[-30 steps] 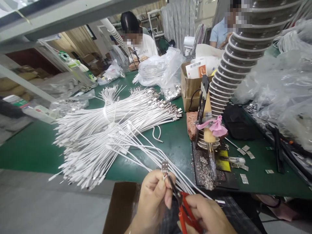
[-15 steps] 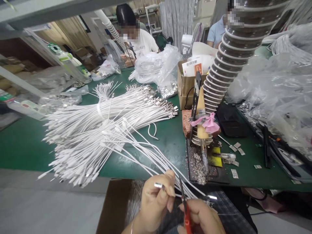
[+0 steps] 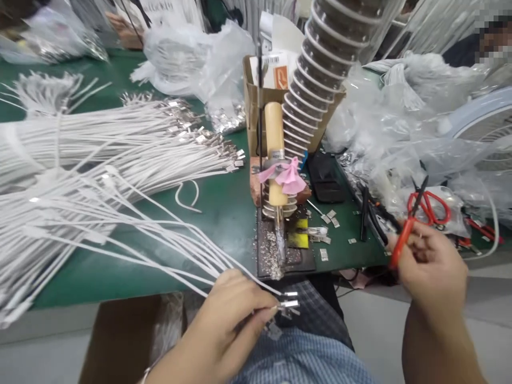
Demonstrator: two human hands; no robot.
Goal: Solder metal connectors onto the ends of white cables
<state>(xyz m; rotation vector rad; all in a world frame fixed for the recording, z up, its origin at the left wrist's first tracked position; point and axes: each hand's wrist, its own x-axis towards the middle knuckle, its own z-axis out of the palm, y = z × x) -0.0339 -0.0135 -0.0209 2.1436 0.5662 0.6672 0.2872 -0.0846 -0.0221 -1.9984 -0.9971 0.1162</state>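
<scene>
My left hand (image 3: 236, 309) is closed in a pinch on a white cable (image 3: 192, 237), one of several running from the pile across the table edge. Bright metal connectors (image 3: 288, 304) stick out just past its fingertips. At the right, my right hand (image 3: 430, 261) is wrapped round red-handled needle-nose pliers (image 3: 403, 240), their thin dark jaws parted and pointing up. Behind the jaws lie red loop handles (image 3: 440, 209) of another tool. A big bundle of white cables (image 3: 100, 138) fills the left of the table. Part of my left fingers is hidden.
A soldering iron (image 3: 276, 149) with a pink ribbon stands in a holder above a black tray (image 3: 264, 266) strewn with solder bits. Behind it are a flexible duct (image 3: 316, 80) and a cardboard box (image 3: 253, 106). Plastic bags (image 3: 376, 128) and a fan (image 3: 484, 122) occupy the right.
My right hand has moved far right and up, carrying the pliers away from my left hand. My left hand has turned, and its connector points right. The view has shifted down and right.
</scene>
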